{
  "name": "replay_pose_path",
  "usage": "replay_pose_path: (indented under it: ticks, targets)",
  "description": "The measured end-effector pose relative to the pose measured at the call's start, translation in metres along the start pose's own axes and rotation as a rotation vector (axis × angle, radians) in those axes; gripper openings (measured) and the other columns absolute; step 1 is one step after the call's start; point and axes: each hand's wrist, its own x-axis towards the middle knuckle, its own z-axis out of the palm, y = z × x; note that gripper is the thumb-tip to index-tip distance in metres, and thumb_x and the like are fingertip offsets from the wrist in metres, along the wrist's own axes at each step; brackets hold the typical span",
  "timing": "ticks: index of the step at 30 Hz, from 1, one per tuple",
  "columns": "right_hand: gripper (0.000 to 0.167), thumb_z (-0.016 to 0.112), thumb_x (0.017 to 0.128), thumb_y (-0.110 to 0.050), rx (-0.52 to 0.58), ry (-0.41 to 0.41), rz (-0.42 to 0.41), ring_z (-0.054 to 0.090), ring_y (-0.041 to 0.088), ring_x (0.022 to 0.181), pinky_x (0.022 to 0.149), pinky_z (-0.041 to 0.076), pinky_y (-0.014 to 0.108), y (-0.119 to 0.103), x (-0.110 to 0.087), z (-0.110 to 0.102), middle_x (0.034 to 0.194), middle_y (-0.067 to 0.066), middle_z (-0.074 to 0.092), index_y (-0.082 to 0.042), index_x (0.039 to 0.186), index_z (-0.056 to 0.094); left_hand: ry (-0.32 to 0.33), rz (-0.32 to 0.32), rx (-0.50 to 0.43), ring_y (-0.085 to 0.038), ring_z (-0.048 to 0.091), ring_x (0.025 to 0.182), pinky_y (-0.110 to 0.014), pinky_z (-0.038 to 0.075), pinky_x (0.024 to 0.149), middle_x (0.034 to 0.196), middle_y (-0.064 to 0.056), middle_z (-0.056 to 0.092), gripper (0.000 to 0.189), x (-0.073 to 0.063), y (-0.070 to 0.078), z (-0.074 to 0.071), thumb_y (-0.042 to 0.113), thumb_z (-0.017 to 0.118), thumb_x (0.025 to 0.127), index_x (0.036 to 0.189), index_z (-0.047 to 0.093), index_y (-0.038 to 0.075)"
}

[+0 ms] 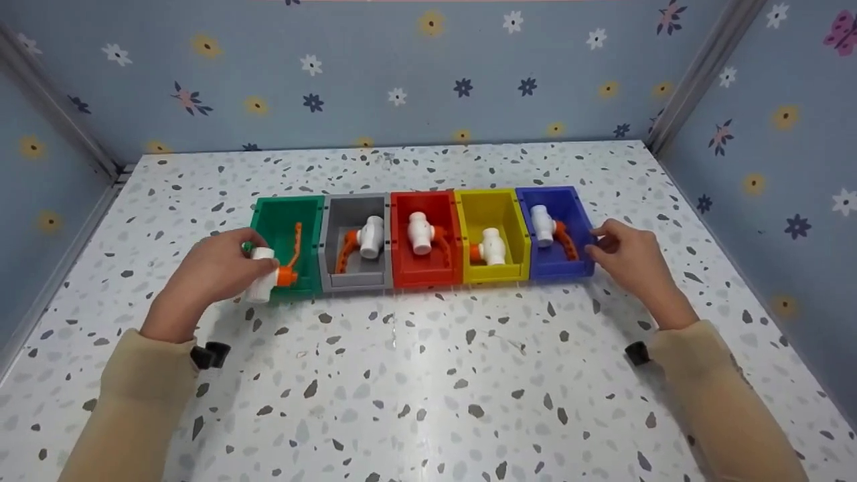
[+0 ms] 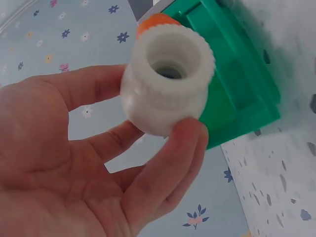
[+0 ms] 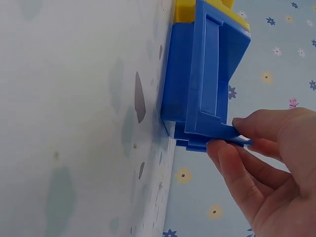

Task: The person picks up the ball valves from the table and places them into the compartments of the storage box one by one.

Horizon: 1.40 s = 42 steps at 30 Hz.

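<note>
My left hand (image 1: 215, 269) pinches a white plastic ball valve (image 1: 260, 286) with an orange handle, held at the front left of the green bin (image 1: 288, 203). In the left wrist view the valve's ribbed open end (image 2: 170, 84) faces the camera. At the row's right end, my right hand (image 1: 633, 258) pinches the side wall of the blue bin (image 3: 205, 84) between thumb and fingers. Inside that bin lies another valve (image 1: 543, 226). Further valves rest in the grey bin (image 1: 355, 280), the red bin (image 1: 428, 276) and the yellow bin (image 1: 499, 273).
The bins stand side by side on a white speckled table (image 1: 428, 388). Behind them rises a blue flowered panel (image 1: 375, 73), with similar panels at left and right. A dark strap piece (image 1: 209, 355) sits at the left cuff, another (image 1: 637, 353) at the right.
</note>
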Motion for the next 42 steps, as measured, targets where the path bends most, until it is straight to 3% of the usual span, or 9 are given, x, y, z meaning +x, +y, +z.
replay_pose_path:
  ticks: [9, 14, 21, 28, 33, 42]
  targets:
    - [0.020, 0.068, 0.094, -0.012, 0.008, 0.011, -0.005, 0.067, 0.033, 0.091, 0.080, 0.052, 0.051, 0.002, 0.002, 0.003, 0.101, 0.019, 0.071, -0.002, 0.111, 0.064, 0.003, -0.094, 0.008, -0.043, 0.051, 0.109, -0.058, 0.046, 0.090, 0.136, -0.032, 0.046, 0.056, 0.022, 0.021, -0.007, 0.028, 0.056, 0.098, 0.141, 0.042, -0.006]
    - [0.020, 0.068, 0.094, -0.011, 0.002, 0.016, 0.002, 0.067, 0.034, 0.091, 0.082, 0.052, 0.051, 0.002, 0.000, 0.000, 0.101, 0.021, 0.071, -0.001, 0.111, 0.063, -0.016, -0.110, 0.055, -0.041, 0.052, 0.104, -0.055, 0.048, 0.090, 0.134, -0.032, 0.047, 0.053, 0.032, 0.038, -0.009, 0.020, 0.056, 0.098, 0.140, 0.043, -0.009]
    - [0.020, 0.068, 0.094, -0.010, 0.004, 0.026, 0.000, 0.068, 0.035, 0.091, 0.081, 0.053, 0.052, 0.003, -0.002, 0.000, 0.101, 0.021, 0.070, -0.001, 0.111, 0.063, -0.060, -0.158, 0.123, -0.037, 0.052, 0.092, -0.044, 0.048, 0.077, 0.114, -0.026, 0.051, 0.040, 0.047, 0.061, -0.007, 0.010, 0.055, 0.097, 0.131, 0.050, -0.012]
    - [0.020, 0.068, 0.095, -0.011, 0.009, 0.010, 0.017, 0.067, 0.034, 0.093, 0.082, 0.052, 0.051, 0.002, -0.003, 0.000, 0.103, 0.020, 0.070, -0.001, 0.112, 0.063, -0.055, -0.116, 0.182, -0.032, 0.054, 0.083, -0.040, 0.049, 0.071, 0.102, -0.023, 0.057, 0.025, 0.057, 0.064, 0.003, 0.007, 0.055, 0.097, 0.113, 0.064, -0.011]
    - [0.023, 0.067, 0.096, -0.014, -0.007, -0.002, 0.026, 0.067, 0.034, 0.096, 0.084, 0.052, 0.052, 0.001, -0.003, 0.002, 0.107, 0.020, 0.069, -0.002, 0.115, 0.062, -0.100, -0.131, 0.199, -0.035, 0.055, 0.092, -0.048, 0.050, 0.083, 0.113, -0.026, 0.058, 0.029, 0.060, 0.062, 0.006, 0.006, 0.055, 0.098, 0.119, 0.061, -0.012]
    - [0.024, 0.066, 0.097, -0.016, 0.012, -0.033, 0.045, 0.065, 0.034, 0.097, 0.086, 0.052, 0.051, -0.002, -0.001, 0.001, 0.110, 0.020, 0.068, -0.002, 0.116, 0.062, -0.185, -0.190, 0.224, -0.036, 0.053, 0.096, -0.044, 0.045, 0.082, 0.114, -0.024, 0.053, 0.029, 0.069, 0.059, 0.005, 0.009, 0.052, 0.100, 0.122, 0.060, -0.009]
